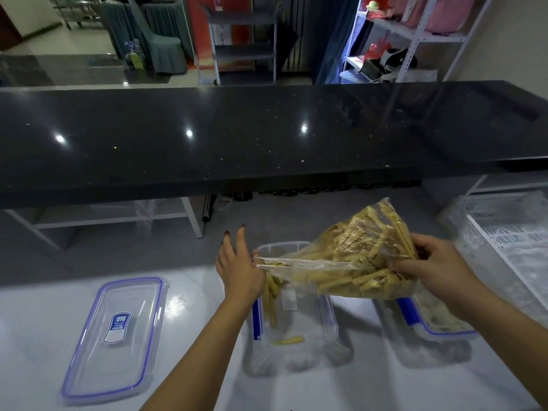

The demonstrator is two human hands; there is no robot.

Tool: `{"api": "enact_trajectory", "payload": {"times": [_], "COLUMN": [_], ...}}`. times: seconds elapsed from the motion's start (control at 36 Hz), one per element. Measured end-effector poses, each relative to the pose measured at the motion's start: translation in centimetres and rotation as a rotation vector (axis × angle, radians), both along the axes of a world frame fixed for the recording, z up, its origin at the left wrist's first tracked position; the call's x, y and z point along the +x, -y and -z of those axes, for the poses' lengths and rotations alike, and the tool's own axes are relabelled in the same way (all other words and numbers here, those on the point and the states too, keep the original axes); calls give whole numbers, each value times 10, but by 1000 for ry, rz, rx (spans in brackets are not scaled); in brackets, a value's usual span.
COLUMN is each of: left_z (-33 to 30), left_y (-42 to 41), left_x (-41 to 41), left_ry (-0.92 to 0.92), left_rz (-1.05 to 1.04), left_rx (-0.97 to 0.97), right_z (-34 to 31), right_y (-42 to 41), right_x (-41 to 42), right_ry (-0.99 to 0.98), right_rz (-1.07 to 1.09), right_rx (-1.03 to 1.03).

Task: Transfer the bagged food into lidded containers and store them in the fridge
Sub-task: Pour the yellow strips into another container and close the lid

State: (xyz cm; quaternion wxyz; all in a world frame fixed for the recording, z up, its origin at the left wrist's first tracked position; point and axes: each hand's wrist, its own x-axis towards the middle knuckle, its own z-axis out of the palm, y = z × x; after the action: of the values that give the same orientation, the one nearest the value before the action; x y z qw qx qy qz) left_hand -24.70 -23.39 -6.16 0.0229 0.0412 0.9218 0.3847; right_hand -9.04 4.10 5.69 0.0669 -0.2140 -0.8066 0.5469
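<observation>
A clear plastic bag (350,256) of yellow food sticks is tilted, mouth down-left, over an open clear container (308,318) on the white table. Some sticks lie inside the container. My left hand (237,271) pinches the bag's mouth edge with the thumb side while its other fingers stretch out straight. My right hand (436,265) grips the raised bottom end of the bag. The container's lid (115,336), clear with a blue rim, lies flat at the left.
A second container (436,318) with a blue-rimmed lid and pale food inside stands to the right, partly under the bag. A raised black counter (267,137) runs across just beyond. A white perforated crate (510,241) wrapped in plastic sits at the far right.
</observation>
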Motion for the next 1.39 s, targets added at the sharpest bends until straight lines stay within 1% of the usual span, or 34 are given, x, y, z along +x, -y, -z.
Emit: {"api": "enact_trajectory", "payload": {"times": [0.33,0.36,0.42,0.47,0.53,0.64,0.72,0.81,0.92,0.97,1.08,1.14,1.19,1.31,1.39], "left_z": [-3,-4,-6,-7,-7,-5,-8,-7,-7,-11,-31,-47,-66,-102,-117], "left_y": [-2,-2,-3,-2,-1,5,11,15,21,27,44,51,53,40,25], "left_x": [5,6,9,15,21,28,31,30,33,35,31,27,22,12,5], "left_ry": [21,24,24,8,-13,-61,-45,-47,-51,-10,163,190,173,176,180], "left_rz": [13,17,37,69,101,133,135,173,233,297,513,521,497,482,514], "left_rx": [25,41,143,260,295,273,301,233,188,139,79,147,276,482,589], "right_z": [-13,-14,-17,-19,-21,-26,-27,-29,-32,-33,-39,-41,-42,-44,-45], "right_y": [4,4,6,10,15,19,27,33,38,40,44,50,57,71,78], "right_x": [-4,-5,-6,-9,-13,-23,-29,-33,-40,-44,-53,-57,-61,-66,-68], "right_ry": [-74,-93,-129,-139,-136,-167,-141,-137,-131,-143,-156,-149,-138,-108,-118], "right_rz": [25,30,28,-20,-76,-71,-116,-114,-133,-145,-151,-171,-193,-263,-312], "right_rx": [9,11,29,63,109,144,189,224,244,268,284,290,289,300,327]}}
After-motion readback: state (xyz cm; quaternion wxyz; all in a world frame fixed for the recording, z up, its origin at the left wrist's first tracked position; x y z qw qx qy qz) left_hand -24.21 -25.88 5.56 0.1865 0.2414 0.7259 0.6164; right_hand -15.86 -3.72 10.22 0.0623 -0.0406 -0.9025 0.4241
